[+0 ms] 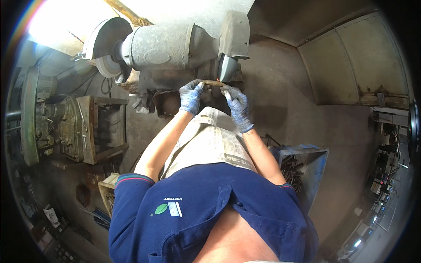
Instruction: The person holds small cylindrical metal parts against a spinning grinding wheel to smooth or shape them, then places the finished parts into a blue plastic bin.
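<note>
1. Evidently both gloved hands are busy: the left hand (191, 97) is closed in a pinch on the left end of a short brown bar (212, 83), apparently metal.
2. Likewise, the right hand (237, 105) has its fingertips drawn together at the bar's right end; its exact finger contact is too small to make out.
3. The bar lies roughly crosswise between the hands, at the lower edge of the right-hand grinding wheel (228, 69), where a small orange glow shows. Holding it by both ends probably steadies it and keeps the fingers off the wheel.
4. Above that wheel sits a grey metal guard (234, 33), likely there to contain grit; the cylindrical motor housing (162, 46) runs leftward to a second, paler wheel (107, 66).
5. Newspaper sheets (210, 136) cover the person's lap, presumably against dust.
6. Beside the right arm stands a blue-edged crate (316, 164) containing dark, slender pieces (290, 173), seemingly placed within easy reach.
</note>
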Action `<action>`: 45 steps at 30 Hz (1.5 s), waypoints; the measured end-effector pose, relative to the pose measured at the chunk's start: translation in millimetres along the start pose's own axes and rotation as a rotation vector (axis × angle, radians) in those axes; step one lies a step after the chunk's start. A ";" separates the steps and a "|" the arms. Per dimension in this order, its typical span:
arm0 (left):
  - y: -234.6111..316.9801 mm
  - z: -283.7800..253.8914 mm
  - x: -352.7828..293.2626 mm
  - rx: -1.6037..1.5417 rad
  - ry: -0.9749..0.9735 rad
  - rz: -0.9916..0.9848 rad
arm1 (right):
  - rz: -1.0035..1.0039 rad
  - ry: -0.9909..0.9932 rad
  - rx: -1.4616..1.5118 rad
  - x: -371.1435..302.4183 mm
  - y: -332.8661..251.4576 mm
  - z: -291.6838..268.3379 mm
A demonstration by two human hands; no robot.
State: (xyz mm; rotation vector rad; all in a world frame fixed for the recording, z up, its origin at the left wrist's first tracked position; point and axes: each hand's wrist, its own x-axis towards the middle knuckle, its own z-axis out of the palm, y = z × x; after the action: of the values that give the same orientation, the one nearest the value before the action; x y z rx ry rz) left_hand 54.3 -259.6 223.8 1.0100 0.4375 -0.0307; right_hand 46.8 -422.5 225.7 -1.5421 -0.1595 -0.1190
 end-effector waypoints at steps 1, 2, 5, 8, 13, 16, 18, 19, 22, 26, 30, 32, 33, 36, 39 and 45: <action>-2.0 -2.9 0.8 -0.013 0.009 -0.011 | 0.005 0.006 0.006 -0.1 0.1 0.6; -2.0 -2.0 0.2 -0.031 0.018 -0.023 | 0.008 0.016 -0.013 0.3 0.8 -1.8; -8.6 10.5 4.2 0.054 -0.005 -0.064 | 0.061 0.023 -0.042 0.3 6.6 -17.4; -20.0 29.5 5.7 0.020 -0.030 -0.069 | 0.218 0.028 0.088 -1.2 10.7 -41.6; -32.7 31.2 14.4 0.017 -0.032 -0.071 | 0.203 -0.004 0.112 -0.6 15.7 -54.7; -21.1 26.4 11.2 0.014 0.018 -0.087 | 0.209 -0.023 0.069 -1.2 18.1 -41.9; -13.8 14.6 12.0 0.145 0.020 -0.047 | 0.207 -0.033 0.103 -0.4 14.2 -29.4; -11.2 10.3 11.8 0.173 0.026 -0.019 | 0.211 -0.010 0.123 -1.5 12.6 -21.5; -5.3 0.0 13.6 0.212 0.048 -0.001 | 0.243 -0.035 0.188 0.3 13.4 -10.3; 1.0 -8.6 14.3 0.226 0.048 0.023 | 0.235 -0.103 0.199 0.0 16.9 -4.6; 18.9 -11.5 0.8 0.136 -0.055 0.042 | 0.020 -0.199 0.063 -1.7 15.2 -5.0; 19.3 -18.9 -8.5 0.107 -0.078 0.056 | -0.174 -0.253 -0.177 -7.7 3.5 -12.1; 22.8 -21.3 -17.2 0.120 -0.091 0.067 | -0.268 -0.277 -0.298 -12.5 -8.1 -14.9; 35.8 -26.1 -42.8 0.109 -0.198 0.087 | -0.398 -0.290 -0.372 -29.7 -53.6 -17.7; 56.8 -19.9 -67.3 0.089 -0.301 0.068 | -0.421 -0.282 -0.370 -40.8 -79.4 -20.0; 81.4 -9.2 -82.0 -0.023 -0.366 -0.074 | -0.514 -0.264 -0.434 -44.1 -100.9 -22.0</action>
State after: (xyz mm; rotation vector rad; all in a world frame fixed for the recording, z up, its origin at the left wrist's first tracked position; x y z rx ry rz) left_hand -5.4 -222.4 315.9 0.9411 0.1392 -0.2725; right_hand -13.7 -448.2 316.6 -1.9156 -0.7823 -0.3744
